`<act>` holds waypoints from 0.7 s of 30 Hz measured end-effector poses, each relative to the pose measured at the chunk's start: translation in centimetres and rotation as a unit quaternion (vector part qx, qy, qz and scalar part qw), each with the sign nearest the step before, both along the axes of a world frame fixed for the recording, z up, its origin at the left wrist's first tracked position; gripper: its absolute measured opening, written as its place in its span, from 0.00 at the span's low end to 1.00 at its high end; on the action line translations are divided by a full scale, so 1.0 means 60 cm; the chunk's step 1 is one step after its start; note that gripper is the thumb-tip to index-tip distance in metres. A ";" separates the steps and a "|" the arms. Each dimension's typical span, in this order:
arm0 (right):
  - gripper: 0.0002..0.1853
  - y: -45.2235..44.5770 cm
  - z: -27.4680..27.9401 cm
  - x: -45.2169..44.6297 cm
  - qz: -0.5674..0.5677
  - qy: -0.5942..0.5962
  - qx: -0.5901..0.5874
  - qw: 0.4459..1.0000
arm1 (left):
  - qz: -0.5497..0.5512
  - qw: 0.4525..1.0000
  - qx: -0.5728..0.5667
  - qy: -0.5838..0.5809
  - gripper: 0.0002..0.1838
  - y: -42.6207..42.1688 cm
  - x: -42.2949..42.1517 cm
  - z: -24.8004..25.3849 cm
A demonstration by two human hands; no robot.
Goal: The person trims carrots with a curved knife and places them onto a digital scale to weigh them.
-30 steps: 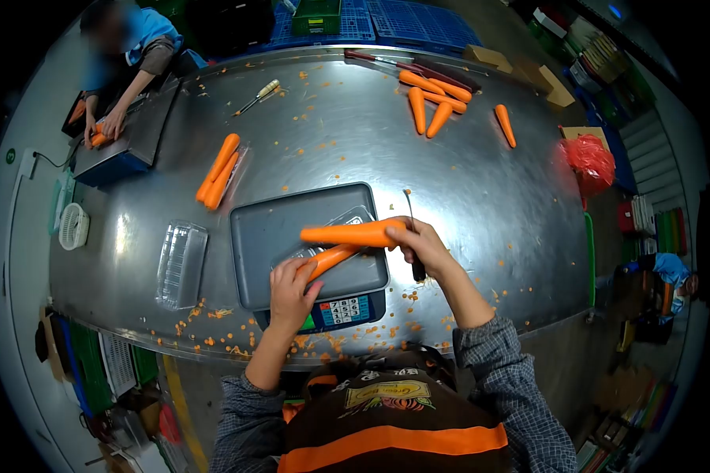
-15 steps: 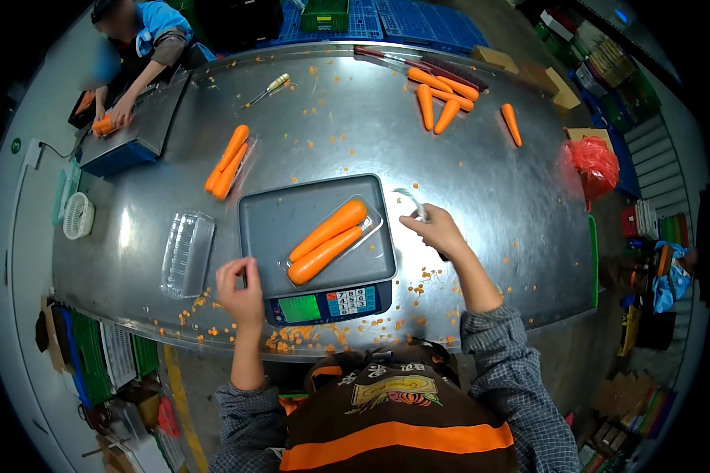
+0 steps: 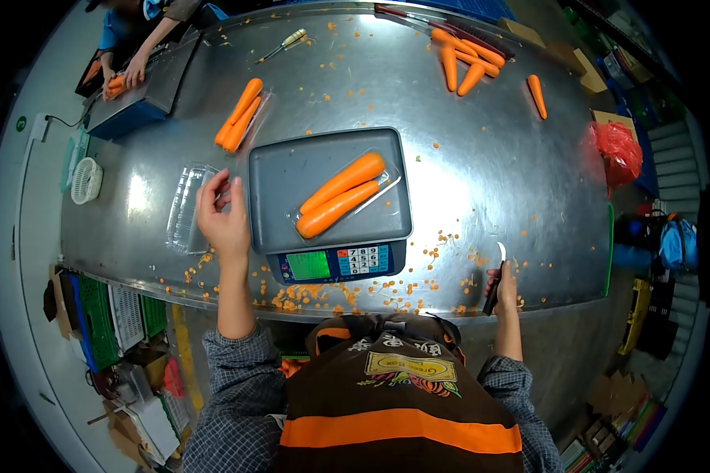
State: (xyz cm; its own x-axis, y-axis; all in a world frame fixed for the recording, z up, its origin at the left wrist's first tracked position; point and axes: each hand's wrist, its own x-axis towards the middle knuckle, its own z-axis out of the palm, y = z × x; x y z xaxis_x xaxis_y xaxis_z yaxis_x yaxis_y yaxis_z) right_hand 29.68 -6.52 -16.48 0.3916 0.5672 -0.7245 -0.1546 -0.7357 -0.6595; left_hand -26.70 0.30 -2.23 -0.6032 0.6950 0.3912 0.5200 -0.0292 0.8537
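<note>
A digital scale [image 3: 260, 201] stands before me, its display lit green. On its pan, two carrots [image 3: 341, 197] lie side by side in a clear plastic tray [image 3: 394, 181]. My left hand [image 3: 224, 217] is raised at the scale's left edge, fingers loosely bent and apart, with nothing in them. Just behind it lies another clear plastic tray [image 3: 183, 209], partly covered by that hand. Near the table's front edge on the right, my right hand [image 3: 506, 288] grips a small knife [image 3: 491, 298] by its black handle, the curved blade pointing up.
Carrots in a tray [image 3: 241, 114] lie at the back left, a carrot pile [image 3: 465, 59] and a single carrot [image 3: 537, 96] at the back right. A wooden-handled tool [image 3: 282, 46] lies behind. Orange scraps [image 3: 315, 298] litter the front. A co-worker's hands [image 3: 125, 77] hold a carrot.
My right hand has drawn back toward the front right edge with the knife. My left hand has moved forward, up along the scale's left side. The view has shifted.
</note>
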 end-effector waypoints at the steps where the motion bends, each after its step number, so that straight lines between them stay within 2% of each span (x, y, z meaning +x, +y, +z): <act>1: 0.31 -0.009 -0.001 -0.005 -0.004 -0.009 -0.009 1.000 | -0.002 1.000 -0.001 0.000 0.12 0.006 0.009 0.006; 4: 0.32 -0.032 -0.005 -0.021 0.014 -0.010 -0.008 1.000 | -0.061 0.997 -0.022 0.032 0.12 0.023 0.044 0.007; 5: 0.32 -0.032 -0.009 -0.027 0.023 -0.003 -0.003 1.000 | -0.082 0.994 -0.044 0.062 0.16 0.026 0.065 0.009; 7: 0.33 -0.026 -0.015 -0.045 0.028 -0.020 0.010 0.999 | -0.173 0.973 -0.098 0.116 0.29 0.033 0.102 -0.017; 8: 0.34 -0.024 -0.019 -0.052 0.042 0.009 0.004 0.999 | -0.221 0.941 -0.143 0.211 0.39 0.029 0.121 -0.023; 9: 0.35 -0.023 -0.021 -0.054 0.050 0.032 0.000 0.998 | -0.246 0.909 -0.215 0.258 0.48 0.022 0.142 -0.036; 10: 0.36 -0.022 -0.026 -0.062 0.072 0.027 -0.003 0.997 | -0.272 0.890 -0.233 0.283 0.53 0.023 0.149 -0.058; 11: 0.37 -0.022 -0.025 -0.067 0.070 0.008 0.000 0.997 | -0.292 0.875 -0.259 0.287 0.54 0.025 0.155 -0.074; 14: 0.40 -0.027 0.017 -0.104 0.109 -0.088 0.012 0.990 | -0.277 0.881 -0.226 0.309 0.52 0.029 0.157 -0.081; 15: 0.39 -0.032 0.033 -0.109 0.116 -0.090 -0.039 0.988 | -0.292 0.894 -0.192 0.279 0.49 0.040 0.138 -0.109; 16: 0.38 -0.038 0.057 -0.117 0.087 -0.054 -0.029 0.994 | -0.283 0.903 -0.207 0.249 0.48 0.048 0.133 -0.119; 17: 0.37 -0.048 0.054 -0.114 0.117 -0.043 -0.027 0.992 | -0.308 0.906 -0.230 0.178 0.47 0.056 0.115 -0.118; 18: 0.36 -0.057 0.044 -0.119 0.146 -0.082 -0.024 0.986 | -0.327 0.902 -0.260 0.109 0.46 0.069 0.092 -0.118; 19: 0.35 -0.067 0.035 -0.122 0.177 -0.121 -0.023 0.977 | -0.336 0.900 -0.251 0.116 0.46 0.088 0.066 -0.129; 21: 0.35 -0.088 0.018 -0.123 0.175 -0.135 -0.004 0.975 | -0.342 0.922 -0.154 -0.096 0.43 0.142 0.015 -0.149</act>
State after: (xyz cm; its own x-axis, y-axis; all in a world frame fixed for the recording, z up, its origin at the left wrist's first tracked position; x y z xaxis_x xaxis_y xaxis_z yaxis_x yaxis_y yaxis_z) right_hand 22.32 -11.80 -15.38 0.3517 0.6949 -0.6272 0.2855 -0.7177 -0.6351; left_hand -25.80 8.83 -11.15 -0.0197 0.9988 0.0444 0.3081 -0.0362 0.9507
